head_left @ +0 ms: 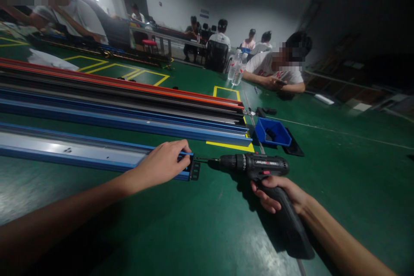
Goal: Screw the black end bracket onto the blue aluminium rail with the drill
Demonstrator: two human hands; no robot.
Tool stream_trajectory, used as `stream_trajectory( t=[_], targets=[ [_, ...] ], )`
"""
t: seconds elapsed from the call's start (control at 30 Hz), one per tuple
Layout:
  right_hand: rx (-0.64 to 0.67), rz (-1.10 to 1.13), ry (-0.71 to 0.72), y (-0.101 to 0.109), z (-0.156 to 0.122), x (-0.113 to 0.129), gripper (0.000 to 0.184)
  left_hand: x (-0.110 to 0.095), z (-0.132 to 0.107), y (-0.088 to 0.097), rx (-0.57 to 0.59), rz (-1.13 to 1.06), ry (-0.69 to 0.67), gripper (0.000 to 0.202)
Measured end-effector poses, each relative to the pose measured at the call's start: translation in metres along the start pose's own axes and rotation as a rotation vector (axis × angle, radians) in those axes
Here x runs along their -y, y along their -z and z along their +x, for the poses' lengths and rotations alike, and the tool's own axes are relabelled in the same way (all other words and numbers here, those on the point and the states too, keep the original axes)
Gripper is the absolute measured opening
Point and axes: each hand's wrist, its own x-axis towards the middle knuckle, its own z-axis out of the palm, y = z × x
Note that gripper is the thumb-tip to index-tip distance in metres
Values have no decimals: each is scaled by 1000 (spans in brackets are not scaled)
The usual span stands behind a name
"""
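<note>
Gripping a black plastic pistol-shaped drill (265,166), right of centre: the right hand (289,187) has its fingers curled round the handle. Slim metal bit (208,161) points left, its tip close to a flat black slotted end piece (196,171); contact cannot be told. Left hand (161,164) lies over the right end of a long blue-edged metal rail with a silvery channel (97,155), near side of a green table (210,228); thumb and fingers bent close together at the rail end, whether pinching a small part cannot be told. Far side of it, a row of long blue, black and orange metal profiles (129,95); farther right, an open blue plastic bin (274,136). Handling, as judged: drill rigid and fairly heavy, best held high on the handle, behind the chuck's line, fingers clear of the bit. Rail stiff lengthwise, likely smooth and apt to slide or turn; press down on both side walls near the end. Slotted piece looks thin, might bend under a sideways push
</note>
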Motion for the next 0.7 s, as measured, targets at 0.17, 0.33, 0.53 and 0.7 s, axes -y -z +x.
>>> stream_trajectory(
  t=[0.17, 0.33, 0.53, 0.7],
  targets=[
    [7, -7, 0, -1, -1, 1, 29, 1, 0, -1, -5, 7, -6, 19],
    [8, -12, -8, -2, -1, 2, 27, 2, 0, -1, -3, 9, -7, 19],
    [41, 6, -16, 2, 0, 1, 29, 2, 0, -1, -1, 11, -5, 19],
    [36, 12, -17, 3, -1, 0, 28, 2, 0, -2, -6, 13, -6, 20]
  ],
)
